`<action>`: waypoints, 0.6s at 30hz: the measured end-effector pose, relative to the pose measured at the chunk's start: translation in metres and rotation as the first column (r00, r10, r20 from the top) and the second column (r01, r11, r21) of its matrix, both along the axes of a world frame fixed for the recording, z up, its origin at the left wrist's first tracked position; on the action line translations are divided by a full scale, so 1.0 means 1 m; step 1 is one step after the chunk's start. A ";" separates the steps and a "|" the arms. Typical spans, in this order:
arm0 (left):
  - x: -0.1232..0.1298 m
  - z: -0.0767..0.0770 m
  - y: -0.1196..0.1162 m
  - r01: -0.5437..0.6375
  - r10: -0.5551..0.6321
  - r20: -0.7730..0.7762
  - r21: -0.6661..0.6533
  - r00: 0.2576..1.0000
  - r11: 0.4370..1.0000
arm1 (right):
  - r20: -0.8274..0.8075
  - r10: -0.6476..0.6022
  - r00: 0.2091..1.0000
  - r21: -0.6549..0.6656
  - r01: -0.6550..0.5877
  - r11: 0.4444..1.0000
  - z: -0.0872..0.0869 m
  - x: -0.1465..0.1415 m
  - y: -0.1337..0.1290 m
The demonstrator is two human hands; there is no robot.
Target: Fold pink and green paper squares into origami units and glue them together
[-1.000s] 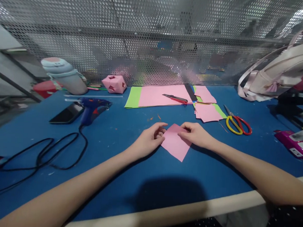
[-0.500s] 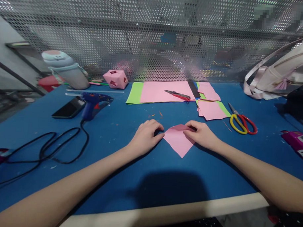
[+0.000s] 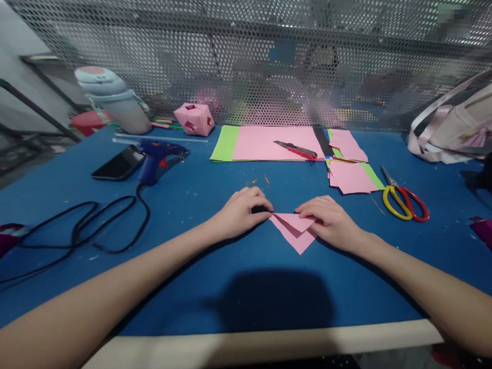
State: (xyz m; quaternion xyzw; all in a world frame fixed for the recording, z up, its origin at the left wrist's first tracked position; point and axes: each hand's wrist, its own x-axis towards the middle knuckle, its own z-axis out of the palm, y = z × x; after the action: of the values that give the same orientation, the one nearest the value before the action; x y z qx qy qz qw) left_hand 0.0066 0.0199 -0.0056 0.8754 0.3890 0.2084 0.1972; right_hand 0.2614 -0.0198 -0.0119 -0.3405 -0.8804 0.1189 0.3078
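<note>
A pink square of paper (image 3: 299, 241) lies cornerwise on the blue table, its far half folded over toward me so a smaller triangle sits on top. My left hand (image 3: 246, 210) pinches its left corner between thumb and fingers. At the right end of the fold, my right hand (image 3: 329, 219) grips the paper, thumb near the underside and fingers on top. The right corner is hidden by those fingers.
Behind lie pink and green sheets (image 3: 267, 144) with a utility knife (image 3: 298, 150) on them, and cut squares (image 3: 353, 177). Scissors (image 3: 404, 202) rest at right. A glue gun (image 3: 152, 159), phone (image 3: 120, 163), cord, bottle (image 3: 115, 102) and folded pink paper ball (image 3: 195, 119) stand left.
The far corner of the pink paper has come over toward me, making a fold across its middle. My right hand has shifted with it; the whole view has tilted slightly.
</note>
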 end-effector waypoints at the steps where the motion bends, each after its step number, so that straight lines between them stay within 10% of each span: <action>1: -0.001 0.001 0.001 0.017 -0.017 0.012 -0.015 1.000 1.000 | 0.001 0.004 1.000 -0.001 -0.004 1.000 -0.001 0.001 0.001; 18: -0.005 0.004 0.007 0.096 -0.088 0.077 -0.120 0.993 0.988 | 0.255 0.139 0.957 0.210 -0.195 0.958 -0.003 0.000 -0.006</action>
State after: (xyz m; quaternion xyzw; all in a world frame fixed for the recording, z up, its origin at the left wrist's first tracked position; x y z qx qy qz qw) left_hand 0.0015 0.0270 -0.0011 0.8706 0.3530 0.2057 0.2740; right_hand 0.2618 -0.0258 -0.0145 -0.2378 -0.9444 -0.0011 0.2270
